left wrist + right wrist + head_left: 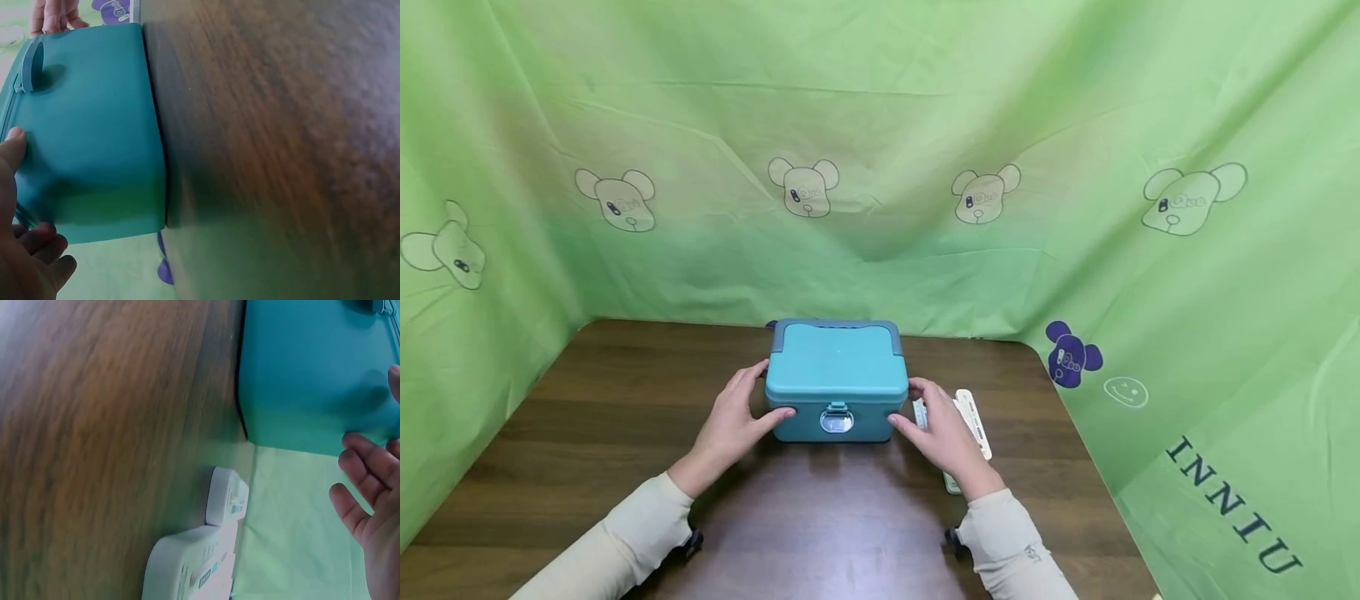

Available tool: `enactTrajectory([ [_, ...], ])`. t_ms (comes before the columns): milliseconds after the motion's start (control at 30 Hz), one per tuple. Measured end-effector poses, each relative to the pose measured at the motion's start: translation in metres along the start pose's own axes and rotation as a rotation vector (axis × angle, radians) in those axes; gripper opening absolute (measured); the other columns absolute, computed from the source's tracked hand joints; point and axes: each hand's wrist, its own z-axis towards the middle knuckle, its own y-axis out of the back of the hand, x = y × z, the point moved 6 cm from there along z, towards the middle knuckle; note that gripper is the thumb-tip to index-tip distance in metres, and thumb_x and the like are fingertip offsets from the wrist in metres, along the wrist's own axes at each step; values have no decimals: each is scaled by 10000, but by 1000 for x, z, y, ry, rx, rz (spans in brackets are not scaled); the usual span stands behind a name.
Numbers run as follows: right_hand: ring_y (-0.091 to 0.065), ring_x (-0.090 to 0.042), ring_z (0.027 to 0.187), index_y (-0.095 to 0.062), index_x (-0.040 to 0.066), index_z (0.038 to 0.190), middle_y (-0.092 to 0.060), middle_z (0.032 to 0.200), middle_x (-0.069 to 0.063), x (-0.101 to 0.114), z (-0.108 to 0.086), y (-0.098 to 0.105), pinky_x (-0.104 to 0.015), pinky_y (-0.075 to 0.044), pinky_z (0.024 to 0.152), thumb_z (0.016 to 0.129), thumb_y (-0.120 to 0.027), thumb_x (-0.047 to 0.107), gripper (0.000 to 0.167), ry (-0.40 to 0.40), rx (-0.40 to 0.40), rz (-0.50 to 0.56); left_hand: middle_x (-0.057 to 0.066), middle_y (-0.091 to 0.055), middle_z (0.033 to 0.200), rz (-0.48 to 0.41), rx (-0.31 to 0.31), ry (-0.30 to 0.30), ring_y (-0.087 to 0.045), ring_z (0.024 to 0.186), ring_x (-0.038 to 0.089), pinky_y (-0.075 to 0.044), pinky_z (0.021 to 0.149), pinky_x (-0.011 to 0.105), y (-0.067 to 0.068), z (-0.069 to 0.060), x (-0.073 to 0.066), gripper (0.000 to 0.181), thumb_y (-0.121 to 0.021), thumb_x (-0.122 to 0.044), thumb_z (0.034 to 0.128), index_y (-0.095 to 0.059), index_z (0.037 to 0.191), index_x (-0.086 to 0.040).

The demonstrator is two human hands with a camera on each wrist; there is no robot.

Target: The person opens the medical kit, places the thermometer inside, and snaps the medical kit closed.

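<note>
A closed teal box (838, 367) with a lid and a front latch (837, 418) stands upright on the wooden table. At its left side my left hand (730, 425) grips the corner, thumb on the front face and fingers along the side. My right hand (946, 433) grips the opposite corner in the same way. In the left wrist view the left hand (28, 231) is at the lower edge of the box (94, 137). The right wrist view shows the right hand (375, 494) by the box's side (306, 381), some fingers bent.
White flat pieces (973, 423) lie on the table (1037, 500) beside and partly behind my right hand; the right wrist view shows them as thick white blocks (187, 562). A green cloth (880, 275) with bear drawings hangs along the table's back and sides.
</note>
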Motion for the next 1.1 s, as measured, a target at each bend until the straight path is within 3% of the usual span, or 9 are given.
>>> enactTrajectory([
  [400,-634,-278,1078,-566,37,1287,-666,1148,-121,8,1,5,-477,-526,963,974,-718,348,466,76,-70,-100,147,-552,1449,90,21,-25,-530,1332,331,-499,1054,569,5,-1,-10,914,-766,-561,870,-420,1553,-63],
  [633,-607,-278,1188,-618,60,1301,-685,1254,-130,7,2,12,-493,-508,1016,959,-728,388,487,106,-108,-100,134,-559,1463,136,17,-51,-516,1351,334,-504,1045,581,10,-1,-13,868,-741,-574,888,-458,1546,-84],
  [833,-547,-234,1327,-656,102,1285,-626,1428,-54,10,4,16,-469,-456,1103,962,-725,392,440,129,-121,-38,120,-476,1566,90,16,-55,-467,1420,345,-448,1100,600,12,0,-14,839,-747,-522,907,-443,1559,-90],
  [1100,-586,-230,1282,-700,122,1233,-678,1356,-39,18,6,27,-475,-484,1061,945,-754,339,364,179,-203,-12,160,-541,1504,2,-67,-106,-528,1371,362,-463,1077,608,21,4,-20,761,-790,-406,904,-500,1516,-58],
])
